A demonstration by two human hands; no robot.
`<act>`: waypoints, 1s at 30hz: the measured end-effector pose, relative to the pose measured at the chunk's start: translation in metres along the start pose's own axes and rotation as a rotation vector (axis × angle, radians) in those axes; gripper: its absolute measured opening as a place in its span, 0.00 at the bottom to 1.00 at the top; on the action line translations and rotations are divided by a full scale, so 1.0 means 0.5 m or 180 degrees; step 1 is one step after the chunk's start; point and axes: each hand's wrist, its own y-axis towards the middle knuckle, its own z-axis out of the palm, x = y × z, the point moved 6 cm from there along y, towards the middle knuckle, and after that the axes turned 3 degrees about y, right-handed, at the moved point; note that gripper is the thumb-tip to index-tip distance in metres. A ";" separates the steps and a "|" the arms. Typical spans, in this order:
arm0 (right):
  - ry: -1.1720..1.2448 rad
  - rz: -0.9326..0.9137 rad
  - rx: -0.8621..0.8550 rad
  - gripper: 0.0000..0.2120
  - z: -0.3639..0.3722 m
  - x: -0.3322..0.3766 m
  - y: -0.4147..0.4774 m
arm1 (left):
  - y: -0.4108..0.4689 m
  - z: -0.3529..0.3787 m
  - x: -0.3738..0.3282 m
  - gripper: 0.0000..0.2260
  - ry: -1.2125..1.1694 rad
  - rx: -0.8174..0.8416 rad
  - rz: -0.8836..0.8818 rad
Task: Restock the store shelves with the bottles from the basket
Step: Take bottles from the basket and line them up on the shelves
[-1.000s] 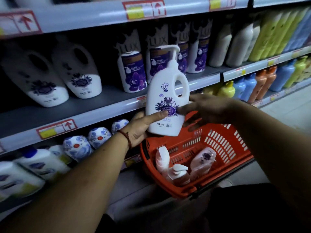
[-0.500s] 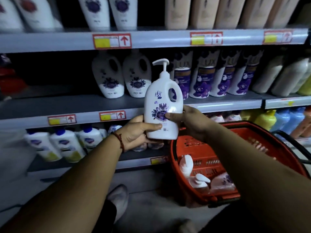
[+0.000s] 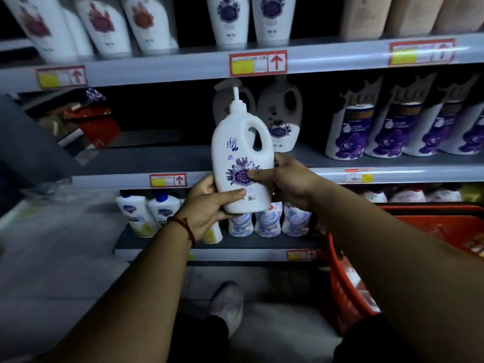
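While the left hand (image 3: pixel 207 205) and right hand (image 3: pixel 288 182) both grip its lower half, the bottle (image 3: pixel 241 163) hangs upright before the middle shelf (image 3: pixel 157 158), not yet placed. Basket (image 3: pixel 345 289) contents are hidden, so the remainder is unclear.

The pump bottle (image 3: pixel 242 163) covers most of 1 matching bottle (image 3: pixel 221 108) on the middle shelf (image 3: pixel 157 158). The left hand (image 3: pixel 207 208) and right hand (image 3: pixel 285 179) each have fingers hidden behind it. The red basket (image 3: pixel 348 292) runs off the right edge, its inside unseen. The top-row bottles (image 3: pixel 227 19) are cut off by the upper edge. The red packs (image 3: pixel 97 124) at left are blurred, perhaps boxes. The print on the price tags (image 3: pixel 258 64) is unreadable.
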 end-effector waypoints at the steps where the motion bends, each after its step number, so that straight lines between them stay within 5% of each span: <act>1: 0.0059 -0.0025 0.0017 0.12 0.011 0.002 0.007 | 0.006 -0.013 -0.005 0.22 0.0036 -0.0035 0.0018; 30: 0.0096 -0.0733 -0.0870 0.18 -0.084 0.026 0.208 | 0.265 -0.018 -0.062 0.21 0.0386 -0.0252 0.0790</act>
